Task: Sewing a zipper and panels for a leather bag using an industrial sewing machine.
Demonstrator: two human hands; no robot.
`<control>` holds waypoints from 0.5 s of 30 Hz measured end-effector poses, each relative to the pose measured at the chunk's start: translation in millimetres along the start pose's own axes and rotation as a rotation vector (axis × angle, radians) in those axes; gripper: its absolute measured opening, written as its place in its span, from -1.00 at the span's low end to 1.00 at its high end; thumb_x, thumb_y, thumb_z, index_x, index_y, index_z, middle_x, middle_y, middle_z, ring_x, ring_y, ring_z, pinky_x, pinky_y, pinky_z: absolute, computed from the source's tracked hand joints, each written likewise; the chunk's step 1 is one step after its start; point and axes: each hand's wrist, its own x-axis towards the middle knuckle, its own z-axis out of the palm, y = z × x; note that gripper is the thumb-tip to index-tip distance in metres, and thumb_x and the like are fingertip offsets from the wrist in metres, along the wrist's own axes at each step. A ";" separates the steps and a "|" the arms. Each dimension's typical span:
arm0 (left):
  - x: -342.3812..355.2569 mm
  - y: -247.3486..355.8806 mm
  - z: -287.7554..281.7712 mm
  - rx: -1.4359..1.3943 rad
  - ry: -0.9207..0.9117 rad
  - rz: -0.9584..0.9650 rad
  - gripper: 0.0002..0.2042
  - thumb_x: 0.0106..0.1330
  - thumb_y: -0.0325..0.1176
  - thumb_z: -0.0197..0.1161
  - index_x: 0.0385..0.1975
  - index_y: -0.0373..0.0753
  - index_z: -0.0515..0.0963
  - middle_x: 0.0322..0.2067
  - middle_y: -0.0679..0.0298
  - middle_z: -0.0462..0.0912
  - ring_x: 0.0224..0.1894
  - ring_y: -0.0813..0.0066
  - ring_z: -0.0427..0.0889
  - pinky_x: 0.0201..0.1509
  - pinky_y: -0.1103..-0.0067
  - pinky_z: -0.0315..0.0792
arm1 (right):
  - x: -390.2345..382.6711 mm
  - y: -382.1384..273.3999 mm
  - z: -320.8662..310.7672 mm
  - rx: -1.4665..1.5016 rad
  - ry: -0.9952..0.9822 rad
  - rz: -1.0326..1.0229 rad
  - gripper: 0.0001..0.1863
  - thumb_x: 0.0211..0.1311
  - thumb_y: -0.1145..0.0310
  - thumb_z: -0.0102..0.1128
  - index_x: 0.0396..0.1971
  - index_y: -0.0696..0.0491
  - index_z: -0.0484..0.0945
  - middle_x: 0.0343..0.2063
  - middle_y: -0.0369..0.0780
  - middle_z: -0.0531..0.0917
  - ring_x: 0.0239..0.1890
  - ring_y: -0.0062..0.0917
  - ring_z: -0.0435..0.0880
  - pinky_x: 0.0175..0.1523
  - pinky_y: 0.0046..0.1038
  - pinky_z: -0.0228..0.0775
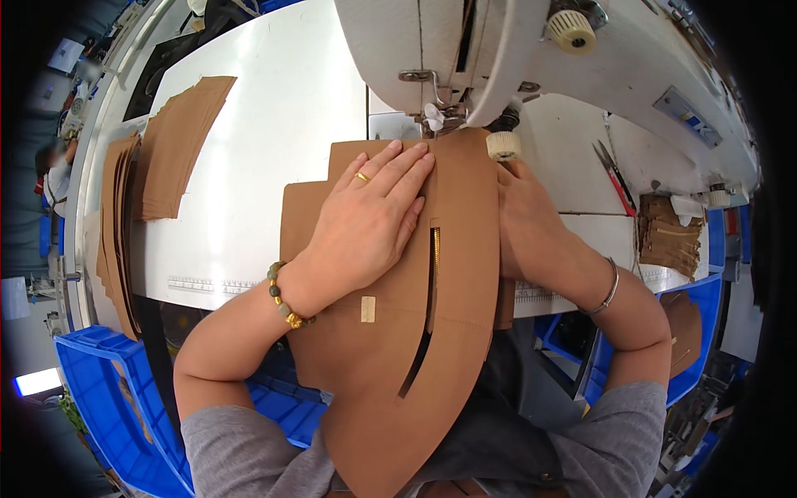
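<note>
A large brown panel [452, 290], fabric or leather-like, lies over the sewing machine bed and hangs down toward my lap. It has a long slit with a gold zipper [437, 249] showing in its upper part, and a small pale label [368, 310]. Flat on the panel's upper left rests my left hand [374, 203], fingers stretched toward the presser foot [434, 119]. At the panel's right edge, my right hand [527, 217] is closed on the border, its fingertips mostly hidden. The panel's top end reaches under the sewing machine head [415, 50].
Stacks of brown pieces [181, 149] lie on the left of the white table [274, 91]. Red-handled scissors [616, 178] and small brown pieces [668, 236] are on the right. Blue crates [108, 398] stand below the table's edge. A cream knob [503, 146] sits beside my right fingers.
</note>
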 end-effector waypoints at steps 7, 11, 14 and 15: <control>6.5 -10.0 3.3 0.009 0.017 0.009 -0.51 0.51 -0.36 0.17 0.41 -0.30 0.41 0.41 0.07 0.46 0.50 0.00 0.35 0.54 0.09 0.28 | 1.8 -3.3 -3.8 0.000 0.011 0.017 -0.37 0.07 0.25 0.40 0.15 0.25 0.57 0.17 0.02 0.62 0.26 -0.09 0.55 0.46 0.14 0.20; 21.3 -23.5 7.1 0.047 0.111 0.021 -0.57 0.50 -0.37 0.17 0.32 -0.32 0.48 0.28 0.01 0.54 0.37 -0.07 0.46 0.44 0.14 0.38 | 1.0 -3.9 -5.9 0.017 -0.002 0.008 -0.35 0.08 0.24 0.40 0.22 0.13 0.57 0.14 -0.01 0.62 0.24 -0.08 0.56 0.45 0.17 0.21; 38.6 -39.0 8.1 0.027 0.067 -0.026 -0.66 0.51 -0.29 0.18 0.16 -0.33 0.57 0.20 0.07 0.59 0.41 0.03 0.44 0.47 0.11 0.37 | 1.8 -4.8 -3.9 0.034 0.078 -0.011 -0.35 0.11 0.21 0.39 0.26 0.02 0.58 0.13 -0.04 0.63 0.23 -0.09 0.57 0.43 0.20 0.21; 43.3 -43.6 8.6 0.026 0.069 -0.035 -0.66 0.51 -0.29 0.18 0.16 -0.33 0.57 0.20 0.07 0.59 0.41 0.03 0.44 0.47 0.11 0.37 | 2.2 -4.9 -3.1 0.033 0.087 -0.005 -0.35 0.12 0.18 0.38 0.27 -0.03 0.59 0.14 -0.05 0.63 0.23 -0.09 0.57 0.43 0.21 0.21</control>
